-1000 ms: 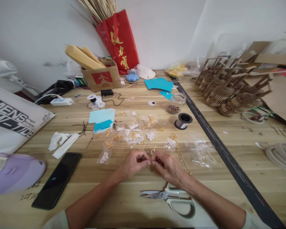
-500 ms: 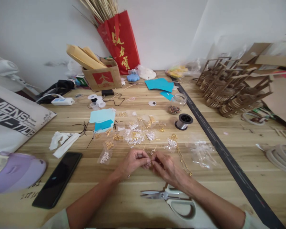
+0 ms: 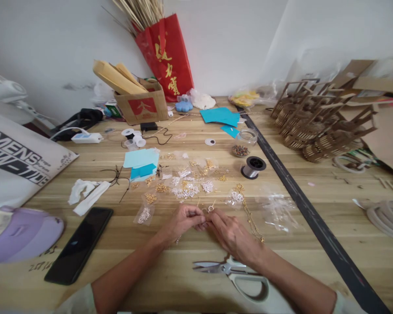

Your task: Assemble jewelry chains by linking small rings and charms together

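Note:
My left hand [image 3: 187,220] and my right hand [image 3: 227,229] meet fingertip to fingertip above the wooden table. Both are closed in a pinch on something tiny, mostly hidden by the fingers. A thin, light strand [image 3: 178,239] shows under my left hand; whether the fingers hold it I cannot tell. Just beyond the fingertips lie a small ring-shaped piece [image 3: 210,209] and thin gold pins. Behind them spread silver beads [image 3: 187,192], gold beads [image 3: 162,188] and small bags of findings [image 3: 144,215]. Grey-handled scissors [image 3: 231,269] lie partly beneath my right forearm.
A gold chain [image 3: 249,213], a bag of white rings [image 3: 236,197] and clear plastic bags [image 3: 278,209] lie at right. Farther back stand a wire spool [image 3: 253,168] and a glass jar [image 3: 248,137]. A black phone [image 3: 79,245] lies left. Wooden lantern-like frames [image 3: 324,122] stand far right.
The fingers of my right hand have turned inward and closed over the meeting point, its back now more toward me. My left hand stays almost in place.

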Tool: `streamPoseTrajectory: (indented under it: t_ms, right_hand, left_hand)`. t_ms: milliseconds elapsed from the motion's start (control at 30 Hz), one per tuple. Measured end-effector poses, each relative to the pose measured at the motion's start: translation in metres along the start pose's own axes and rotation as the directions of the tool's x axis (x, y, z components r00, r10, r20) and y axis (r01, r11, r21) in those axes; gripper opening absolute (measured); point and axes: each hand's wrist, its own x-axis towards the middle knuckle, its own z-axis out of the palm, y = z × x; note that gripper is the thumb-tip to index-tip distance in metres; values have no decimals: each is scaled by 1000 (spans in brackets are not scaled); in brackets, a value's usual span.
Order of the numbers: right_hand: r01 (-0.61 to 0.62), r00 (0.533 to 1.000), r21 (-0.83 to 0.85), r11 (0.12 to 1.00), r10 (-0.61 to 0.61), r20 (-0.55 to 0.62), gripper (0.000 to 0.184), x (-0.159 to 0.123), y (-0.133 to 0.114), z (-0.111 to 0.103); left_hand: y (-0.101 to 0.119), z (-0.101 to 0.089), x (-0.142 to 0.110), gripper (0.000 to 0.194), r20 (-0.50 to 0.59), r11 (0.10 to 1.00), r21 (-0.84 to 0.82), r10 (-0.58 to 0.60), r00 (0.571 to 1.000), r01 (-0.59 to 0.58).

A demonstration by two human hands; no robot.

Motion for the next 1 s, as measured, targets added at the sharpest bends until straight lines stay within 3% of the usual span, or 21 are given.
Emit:
streamPoseTrajectory:
  t_ms: [233, 467, 633, 833, 1000]
  right_hand:
    - [51, 997, -81, 995, -47, 60, 41, -4, 1, 0]
    - [113, 993, -90, 989, -114, -5, 34, -4, 2, 0]
    - [36, 997, 159, 987, -24, -80, 18, 0, 3, -3]
    - [-48, 976, 487, 872, 144, -162, 15, 5, 6, -6]
    - [-208, 950, 666, 716, 311, -38, 16, 6, 6, -4]
  left_hand:
    - [-1, 0, 0, 27, 1, 1000, -4, -13, 1000, 13]
    - [-5, -1, 2, 20, -17, 1000, -11, -12, 1000, 12]
    - [-5, -1, 3, 22, -16, 1000, -23, 9, 1000, -9]
    - [0, -1, 0, 21, -49, 998, 19, 53, 997, -52]
    - [-3, 1, 0, 18, -40, 994, 51, 104, 994, -101]
